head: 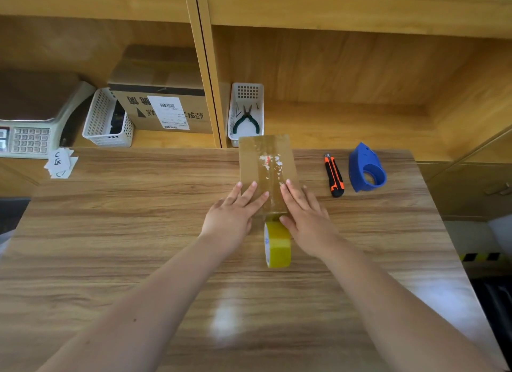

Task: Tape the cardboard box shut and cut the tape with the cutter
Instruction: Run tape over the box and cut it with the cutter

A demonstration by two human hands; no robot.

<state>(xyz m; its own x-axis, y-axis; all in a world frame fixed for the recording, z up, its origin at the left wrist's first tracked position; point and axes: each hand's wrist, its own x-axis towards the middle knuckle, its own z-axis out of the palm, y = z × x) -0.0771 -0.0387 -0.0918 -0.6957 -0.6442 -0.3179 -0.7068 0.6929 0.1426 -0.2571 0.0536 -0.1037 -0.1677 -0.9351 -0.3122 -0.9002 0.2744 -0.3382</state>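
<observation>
**Both palms flat on taped box, roll hanging at near edge**

Nearest: yellow tape roll (277, 244) stands on edge on the wood-grain table (110, 260), just in front of the box, its strip running up onto the box top.

Left hand (231, 213) and right hand (306, 213) lie flat on the near end of the cardboard box (250, 161), fingers spread, one either side of the strip; neither grips anything.

Box: small, brown, mid-table. Glossy tape band along the centre seam, torn white label remnants with a red speck under it.

Right of box: orange-black utility cutter (334, 175), then blue tape dispenser (366, 168), both apart from the box.

Behind: white basket (235, 122) holding green-handled pliers (246, 119).
</observation>
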